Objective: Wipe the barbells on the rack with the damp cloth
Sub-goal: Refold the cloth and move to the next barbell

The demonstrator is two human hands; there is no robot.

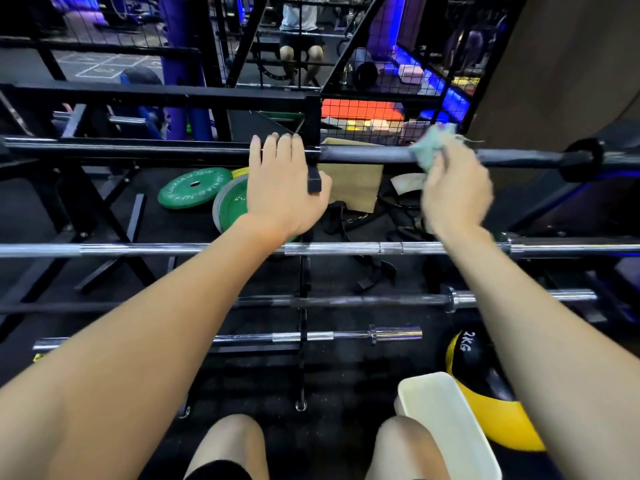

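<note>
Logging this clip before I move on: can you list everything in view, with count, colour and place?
barbells: four, one black on top, three steel or dark below, lying across the rack
rack: one, black, ahead of the person
cloth: one, pale green, on the top bar at the right
plates: two, green, on the floor behind the rack
cardboard: one piece, tan, behind the top bar
straps: black, count unclear, on the floor beside the cardboard
ball: one, black and yellow, low right
tub: one, white, by the right knee
left hand: gripping the top bar
right hand: holding the cloth on the bar
</note>
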